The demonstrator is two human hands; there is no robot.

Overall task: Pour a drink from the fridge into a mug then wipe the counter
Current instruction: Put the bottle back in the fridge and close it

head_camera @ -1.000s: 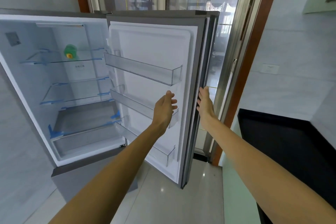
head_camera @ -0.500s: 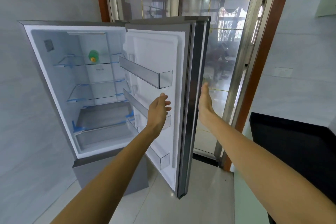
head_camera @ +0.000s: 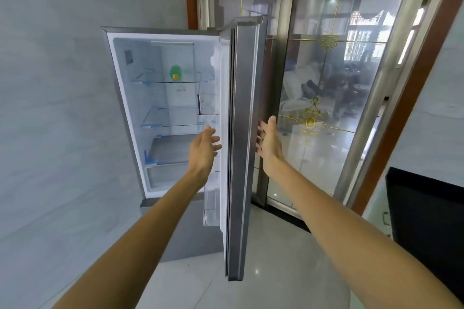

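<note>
Fingers [head_camera: 214,139] of left hand [head_camera: 202,150] loosely spread, nothing held, hovering mid-frame just beside inner face of fridge door [head_camera: 241,148]; contact w/ door liner can't be told. Right hand [head_camera: 267,143] flat and open, fingers extended, pressed vs. outer steel face of door at centre-right of frame, gripping nothing. Door seen nearly edge-on, swung wide, running from upper centre down to lower centre of frame. Fridge [head_camera: 125,113] open at centre-left, interior lit, glass shelves w/ blue clips. Green bottle [head_camera: 175,73] w/ orange cap lying on top shelf, upper centre-left, cap toward camera, well apart from both hands. Lower shelves and bottom drawer showing no items. Door bins only partly visible from this angle, contents not readable. Dark desk [head_camera: 426,208] at lower right edge of frame, well apart from fridge. Glass sliding doors [head_camera: 326,83] w/ gold trim behind fridge door, upper right. Grey tiled wall at left, pale tiled floor at bottom.
</note>
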